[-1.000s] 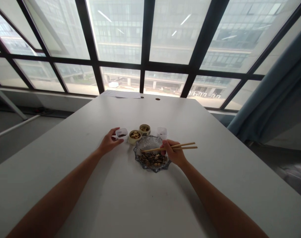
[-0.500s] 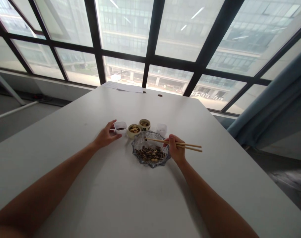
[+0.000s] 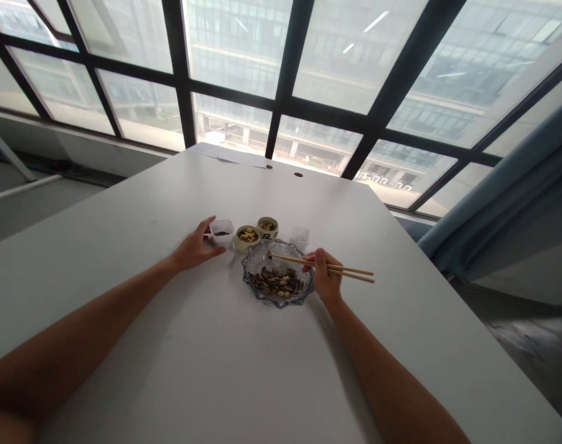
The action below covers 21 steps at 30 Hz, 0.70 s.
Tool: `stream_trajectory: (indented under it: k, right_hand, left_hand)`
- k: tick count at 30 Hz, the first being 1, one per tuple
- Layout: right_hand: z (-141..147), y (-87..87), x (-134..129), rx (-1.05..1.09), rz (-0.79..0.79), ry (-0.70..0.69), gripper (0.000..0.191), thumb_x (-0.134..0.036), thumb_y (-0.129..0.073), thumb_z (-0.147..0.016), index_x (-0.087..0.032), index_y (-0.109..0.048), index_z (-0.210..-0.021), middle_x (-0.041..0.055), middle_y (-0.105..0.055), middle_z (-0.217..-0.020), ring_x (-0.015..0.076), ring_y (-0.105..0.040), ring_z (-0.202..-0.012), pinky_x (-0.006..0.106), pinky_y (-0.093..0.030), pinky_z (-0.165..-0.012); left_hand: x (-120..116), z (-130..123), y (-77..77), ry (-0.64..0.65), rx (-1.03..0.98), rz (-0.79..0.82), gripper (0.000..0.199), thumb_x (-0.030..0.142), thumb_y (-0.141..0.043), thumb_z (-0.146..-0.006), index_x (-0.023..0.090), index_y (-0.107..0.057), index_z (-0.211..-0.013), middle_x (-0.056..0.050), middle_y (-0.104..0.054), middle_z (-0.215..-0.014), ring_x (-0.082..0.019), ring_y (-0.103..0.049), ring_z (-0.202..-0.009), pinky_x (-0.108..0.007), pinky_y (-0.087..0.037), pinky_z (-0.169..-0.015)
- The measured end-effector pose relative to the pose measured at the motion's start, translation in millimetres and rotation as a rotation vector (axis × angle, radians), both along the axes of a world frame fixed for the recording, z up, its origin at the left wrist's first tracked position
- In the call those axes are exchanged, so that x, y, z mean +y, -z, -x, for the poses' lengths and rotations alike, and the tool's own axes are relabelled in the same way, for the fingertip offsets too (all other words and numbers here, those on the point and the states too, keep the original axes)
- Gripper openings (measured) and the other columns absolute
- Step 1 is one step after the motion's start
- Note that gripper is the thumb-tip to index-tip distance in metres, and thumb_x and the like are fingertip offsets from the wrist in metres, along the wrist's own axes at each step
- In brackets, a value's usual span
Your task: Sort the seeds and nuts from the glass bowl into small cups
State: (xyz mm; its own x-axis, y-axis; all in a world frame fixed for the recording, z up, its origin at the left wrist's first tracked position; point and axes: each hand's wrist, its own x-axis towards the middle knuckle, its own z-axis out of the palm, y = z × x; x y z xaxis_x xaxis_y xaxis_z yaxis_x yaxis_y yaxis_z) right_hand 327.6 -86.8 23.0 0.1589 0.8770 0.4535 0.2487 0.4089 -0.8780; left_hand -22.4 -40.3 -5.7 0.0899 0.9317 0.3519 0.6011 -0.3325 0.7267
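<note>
Nearer the glass bowl (image 3: 258,263), the right hand (image 3: 327,280) is gripping chopsticks (image 3: 355,271) pointing leftward over it, a dark seed (image 3: 269,254) at their tips, while the left hand (image 3: 192,249) is clasping the white cup (image 3: 222,239) left of the bowl.

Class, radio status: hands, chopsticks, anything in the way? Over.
Right hand: grip on chopsticks, dark piece at tips, over bowl. Left hand: beside white cup, hold unclear. Tan cups near bowl's far side, possibly in the way.

Seeds (image 3: 278,282) in bowl (image 3: 257,262) on table (image 3: 216,370), two cups (image 3: 246,246) behind to left
</note>
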Motion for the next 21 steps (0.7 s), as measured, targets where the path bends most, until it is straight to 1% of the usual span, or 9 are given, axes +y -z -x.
stream_trajectory:
  k: [3, 6, 11, 14, 18, 21]
  right_hand:
    - [0, 1.3, 0, -0.003, -0.003, 0.009, 0.055, -0.066, -0.046, -0.091, -0.020, -0.064, -0.067, 0.0021, -0.061, -0.052, 0.0166, -0.059, -0.048, 0.031, -0.048, -0.053]
    - [-1, 3.7, 1, -0.007, 0.000, 0.013, 0.054, -0.064, -0.045, -0.092, -0.020, -0.064, -0.068, 0.0021, -0.062, -0.053, 0.0168, -0.060, -0.049, 0.030, -0.048, -0.054]
    - [-2, 5.8, 1, 0.015, 0.002, 0.007, 0.054, -0.063, -0.046, -0.093, -0.019, -0.065, -0.068, 0.0030, -0.063, -0.054, 0.0166, -0.060, -0.049, 0.030, -0.048, -0.054]
    - [-2, 5.8, 0, 0.021, 0.006, 0.004, 0.053, -0.063, -0.047, -0.092, -0.020, -0.065, -0.069, 0.0034, -0.064, -0.056, 0.0169, -0.060, -0.049, 0.031, -0.048, -0.054]
    - [-3, 5.9, -1, 0.048, -0.009, -0.012, 0.052, -0.063, -0.049, -0.092, -0.020, -0.065, -0.068, 0.0029, -0.063, -0.053, 0.0169, -0.059, -0.049, 0.031, -0.048, -0.055]
    - [-2, 4.5, -2, 0.061, -0.006, -0.009, 0.053, -0.064, -0.050, -0.091, -0.019, -0.066, -0.068, 0.0030, -0.063, -0.052, 0.0165, -0.059, -0.049, 0.031, -0.048, -0.056]
  left_hand:
    - [0, 0, 0.7, 0.001, 0.007, -0.009, 0.103, 0.056, -0.077, -0.065, 0.017, -0.033, -0.149, -0.019, -0.062, -0.125, -0.029, -0.067, -0.099, -0.044, -0.055, -0.088]
    - [0, 0, 0.8, 0.005, 0.010, -0.021, 0.102, 0.054, -0.078, -0.064, 0.018, -0.034, -0.149, -0.018, -0.063, -0.124, -0.028, -0.068, -0.097, -0.042, -0.055, -0.086]
    - [0, -2, 0.1, 0.007, 0.001, 0.014, 0.105, 0.053, -0.077, -0.065, 0.015, -0.030, -0.150, -0.020, -0.061, -0.127, -0.028, -0.068, -0.096, -0.041, -0.055, -0.085]
    - [0, -3, -1.0, -0.017, -0.017, 0.033, 0.106, 0.053, -0.077, -0.064, 0.014, -0.030, -0.151, -0.021, -0.060, -0.130, -0.028, -0.068, -0.097, -0.042, -0.054, -0.086]
    - [-1, -6, -5.8, -0.061, -0.035, 0.056, 0.103, 0.054, -0.075, -0.066, 0.011, -0.033, -0.149, -0.021, -0.062, -0.127, -0.028, -0.069, -0.093, -0.041, -0.055, -0.083]
    - [-3, -8, -10.3, -0.060, -0.070, 0.055, 0.094, 0.054, -0.075, -0.066, 0.012, -0.042, -0.143, -0.018, -0.066, -0.121, -0.026, -0.070, -0.088, -0.038, -0.056, -0.080]
